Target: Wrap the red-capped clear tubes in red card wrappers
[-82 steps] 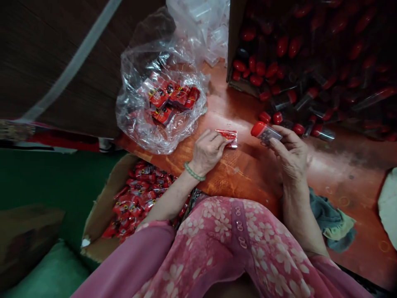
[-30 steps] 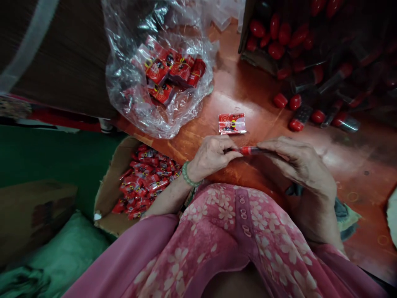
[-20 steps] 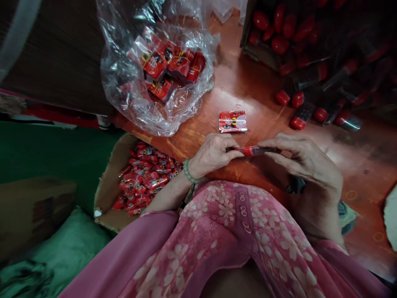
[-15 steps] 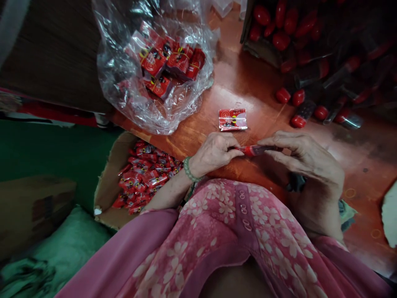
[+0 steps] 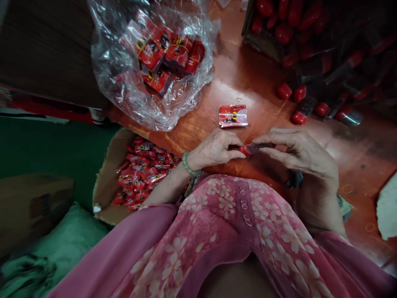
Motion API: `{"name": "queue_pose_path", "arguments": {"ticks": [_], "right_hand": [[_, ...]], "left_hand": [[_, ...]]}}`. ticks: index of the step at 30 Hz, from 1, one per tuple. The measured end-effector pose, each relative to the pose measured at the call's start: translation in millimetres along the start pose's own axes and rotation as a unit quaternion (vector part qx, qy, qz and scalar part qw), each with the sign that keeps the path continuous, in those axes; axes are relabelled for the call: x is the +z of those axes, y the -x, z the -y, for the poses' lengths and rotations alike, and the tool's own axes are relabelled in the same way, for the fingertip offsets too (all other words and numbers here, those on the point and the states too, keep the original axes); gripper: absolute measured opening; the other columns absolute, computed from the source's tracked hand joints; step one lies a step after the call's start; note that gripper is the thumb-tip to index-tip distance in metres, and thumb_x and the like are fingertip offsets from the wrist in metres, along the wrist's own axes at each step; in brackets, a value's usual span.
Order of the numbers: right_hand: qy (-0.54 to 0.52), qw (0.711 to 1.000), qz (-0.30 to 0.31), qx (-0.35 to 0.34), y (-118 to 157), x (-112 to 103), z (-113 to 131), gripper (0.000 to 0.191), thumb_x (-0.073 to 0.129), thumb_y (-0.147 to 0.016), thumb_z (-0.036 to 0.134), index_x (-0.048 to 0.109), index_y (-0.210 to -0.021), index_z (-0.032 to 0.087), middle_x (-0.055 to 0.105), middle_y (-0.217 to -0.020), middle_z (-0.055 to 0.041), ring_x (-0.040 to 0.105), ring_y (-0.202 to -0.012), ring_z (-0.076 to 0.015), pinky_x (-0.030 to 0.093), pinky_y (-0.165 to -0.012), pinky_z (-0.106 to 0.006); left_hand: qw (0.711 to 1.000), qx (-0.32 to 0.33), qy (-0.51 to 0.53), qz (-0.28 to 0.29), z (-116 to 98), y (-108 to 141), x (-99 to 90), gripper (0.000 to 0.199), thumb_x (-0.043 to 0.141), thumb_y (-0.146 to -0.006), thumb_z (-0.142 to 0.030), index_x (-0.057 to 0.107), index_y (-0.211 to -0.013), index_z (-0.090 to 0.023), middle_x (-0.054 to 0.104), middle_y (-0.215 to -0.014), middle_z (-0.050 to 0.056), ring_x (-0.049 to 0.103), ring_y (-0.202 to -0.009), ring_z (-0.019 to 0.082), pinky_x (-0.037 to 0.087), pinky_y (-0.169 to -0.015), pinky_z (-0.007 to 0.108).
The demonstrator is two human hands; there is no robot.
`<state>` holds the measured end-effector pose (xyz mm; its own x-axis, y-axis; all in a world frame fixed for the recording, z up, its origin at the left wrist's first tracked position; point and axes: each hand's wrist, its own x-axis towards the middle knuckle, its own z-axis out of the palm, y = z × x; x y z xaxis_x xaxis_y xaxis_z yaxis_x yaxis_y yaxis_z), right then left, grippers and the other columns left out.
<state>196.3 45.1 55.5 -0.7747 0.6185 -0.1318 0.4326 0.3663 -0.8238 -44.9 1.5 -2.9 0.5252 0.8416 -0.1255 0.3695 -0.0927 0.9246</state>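
My left hand (image 5: pixel 214 150) and my right hand (image 5: pixel 294 152) meet over the table, both pinching a slim transparent tube with a red cap (image 5: pixel 256 148). The left fingertips cover the capped end, and the right fingers hold the darker far end. Just above the hands, a flat red printed sachet (image 5: pixel 233 116) lies alone on the orange-red table (image 5: pixel 356 165), touching neither hand. A pale green bangle (image 5: pixel 187 162) circles my left wrist.
A transparent plastic bag (image 5: pixel 182 101) of red sachets sits at the back left. Below it, an open cardboard box (image 5: pixel 105 194) holds many more. Loose red-capped tubes and caps (image 5: pixel 299 118) spill from a box (image 5: pixel 257 39) at the back right.
The sachet has left my left hand and lies on the table. The tube has gone from upright in my right hand to level between both hands. The view has drifted slightly.
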Motion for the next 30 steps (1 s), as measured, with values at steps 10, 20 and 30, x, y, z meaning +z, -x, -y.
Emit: {"name": "queue_pose_path", "arguments": {"ticks": [10, 20, 30], "right_hand": [[-0.18, 0.973, -0.073, 0.127, 1.5, 12.5, -16.0, 0.023, 0.07, -0.089, 0.039, 0.074, -0.107, 0.024, 0.081, -0.099, -0.0025, 0.076, -0.085, -0.0197, 0.062, -0.081, -0.033], [-0.126, 0.984, -0.097, 0.076, 11.0, 26.6, -26.9, 0.023, 0.067, -0.092, 0.035, 0.076, -0.109, 0.022, 0.08, -0.104, -0.0024, 0.075, -0.093, -0.0192, 0.058, -0.088, -0.033], [-0.142, 0.975, -0.149, 0.084, 17.8, 43.1, -31.3, 0.028, 0.069, -0.09, 0.038, 0.076, -0.111, 0.019, 0.08, -0.101, -0.0047, 0.075, -0.09, -0.0205, 0.058, -0.087, -0.034]], "left_hand": [[0.979, -0.086, 0.179, 0.039, -0.8, -7.4, 0.9, 0.034, 0.065, -0.086, -0.043, 0.079, -0.087, -0.012, 0.068, -0.071, 0.001, 0.055, -0.063, 0.011, 0.039, -0.062, 0.023], [0.988, -0.09, 0.115, 0.051, -6.9, -5.5, 3.1, 0.037, 0.061, -0.087, -0.045, 0.074, -0.078, -0.011, 0.061, -0.065, 0.0, 0.048, -0.061, 0.01, 0.038, -0.061, 0.024], [0.994, -0.104, -0.016, -0.009, -14.8, -3.7, 6.1, 0.032, 0.073, -0.078, -0.044, 0.075, -0.079, -0.012, 0.057, -0.061, -0.002, 0.043, -0.059, 0.01, 0.03, -0.058, 0.024]]}}
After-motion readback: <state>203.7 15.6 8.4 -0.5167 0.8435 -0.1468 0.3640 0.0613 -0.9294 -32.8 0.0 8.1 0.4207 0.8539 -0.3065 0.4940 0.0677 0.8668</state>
